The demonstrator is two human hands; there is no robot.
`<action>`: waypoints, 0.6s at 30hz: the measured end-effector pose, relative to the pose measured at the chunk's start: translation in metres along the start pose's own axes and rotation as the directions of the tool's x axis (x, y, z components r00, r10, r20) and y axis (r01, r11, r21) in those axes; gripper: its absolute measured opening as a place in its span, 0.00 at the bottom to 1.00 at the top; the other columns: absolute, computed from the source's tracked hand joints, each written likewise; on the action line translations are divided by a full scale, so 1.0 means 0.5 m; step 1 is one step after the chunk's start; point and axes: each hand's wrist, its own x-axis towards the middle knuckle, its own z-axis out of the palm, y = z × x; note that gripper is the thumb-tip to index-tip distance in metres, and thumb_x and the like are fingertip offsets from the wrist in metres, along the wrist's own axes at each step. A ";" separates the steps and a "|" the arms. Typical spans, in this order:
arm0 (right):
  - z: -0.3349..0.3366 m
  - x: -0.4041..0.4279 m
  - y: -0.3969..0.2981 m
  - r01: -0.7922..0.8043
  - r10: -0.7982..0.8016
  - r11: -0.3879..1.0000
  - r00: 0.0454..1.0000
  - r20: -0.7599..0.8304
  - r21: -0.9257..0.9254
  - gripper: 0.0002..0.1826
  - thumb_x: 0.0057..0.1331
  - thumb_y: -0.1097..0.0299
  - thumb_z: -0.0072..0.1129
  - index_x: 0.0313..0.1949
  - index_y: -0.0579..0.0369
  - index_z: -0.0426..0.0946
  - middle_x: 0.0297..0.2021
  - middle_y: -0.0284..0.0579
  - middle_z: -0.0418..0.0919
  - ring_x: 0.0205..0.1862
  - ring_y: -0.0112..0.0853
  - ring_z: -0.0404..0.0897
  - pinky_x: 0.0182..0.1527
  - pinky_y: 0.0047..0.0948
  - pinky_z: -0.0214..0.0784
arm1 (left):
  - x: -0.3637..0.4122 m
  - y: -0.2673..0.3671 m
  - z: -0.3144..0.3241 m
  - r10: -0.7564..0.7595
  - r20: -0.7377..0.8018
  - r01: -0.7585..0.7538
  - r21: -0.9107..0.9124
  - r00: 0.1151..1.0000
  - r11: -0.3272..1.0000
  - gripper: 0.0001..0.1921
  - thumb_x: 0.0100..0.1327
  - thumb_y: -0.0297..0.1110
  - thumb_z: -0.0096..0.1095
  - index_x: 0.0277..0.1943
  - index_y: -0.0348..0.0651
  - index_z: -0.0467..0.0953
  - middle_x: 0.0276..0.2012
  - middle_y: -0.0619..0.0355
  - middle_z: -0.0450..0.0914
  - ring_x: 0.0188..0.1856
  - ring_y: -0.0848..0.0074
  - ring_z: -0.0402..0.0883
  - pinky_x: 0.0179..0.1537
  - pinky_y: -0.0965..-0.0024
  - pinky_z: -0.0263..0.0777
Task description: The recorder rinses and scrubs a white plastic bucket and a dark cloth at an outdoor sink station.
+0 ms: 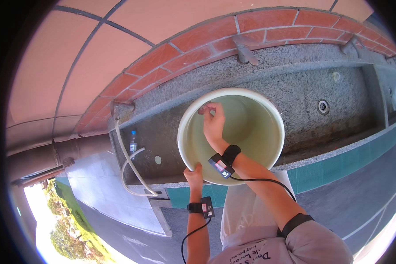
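Observation:
A large white plastic bucket (237, 91) stands tilted towards me in the stone trough sink, its mouth open to view. My right hand (214, 123) reaches inside it and pinches a small reddish-brown scrubbing pad or cloth (201, 110) against the far left of the inner wall. The fingers partly hide that pad, so its exact kind is unclear. At the bucket's near left rim, my left hand (194, 176) grips the edge. Both wrists wear black straps with small cabled boxes.
The granite trough (303, 85) runs left and right, with a metal drain (323, 106) on the right. A metal tap (245, 49) rises behind the bucket. To the left are a pale hose (122, 158) and a plastic bottle (133, 142) with a blue cap. Red tiles (201, 34) line the wall.

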 end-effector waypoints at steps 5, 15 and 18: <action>-0.016 -0.088 -0.038 0.294 -0.217 0.939 0.911 0.352 -0.181 0.05 0.56 0.80 0.51 0.32 0.58 0.68 0.27 0.42 0.72 0.31 0.34 0.75 0.31 0.28 0.68 | -0.006 0.005 0.006 -0.048 0.016 0.048 0.042 0.999 0.998 0.06 0.51 0.26 0.55 0.23 0.30 0.73 0.19 0.63 0.74 0.22 0.83 0.69 0.23 0.77 0.62; -0.022 -0.041 -0.081 0.254 -0.138 0.938 0.898 0.418 -0.237 0.04 0.58 0.80 0.51 0.33 0.60 0.69 0.31 0.43 0.74 0.32 0.30 0.77 0.34 0.26 0.73 | -0.007 0.003 -0.002 -0.029 -0.006 0.029 0.034 1.000 0.999 0.07 0.49 0.25 0.54 0.21 0.29 0.72 0.17 0.62 0.72 0.21 0.83 0.68 0.22 0.76 0.61; -0.028 0.041 -0.131 0.239 -0.221 0.951 0.969 0.106 -0.197 0.05 0.57 0.80 0.51 0.33 0.61 0.68 0.28 0.46 0.75 0.30 0.31 0.78 0.33 0.25 0.72 | -0.007 0.005 0.008 -0.043 -0.035 0.044 0.019 0.998 0.999 0.08 0.48 0.26 0.54 0.20 0.28 0.71 0.17 0.61 0.73 0.20 0.82 0.69 0.22 0.75 0.62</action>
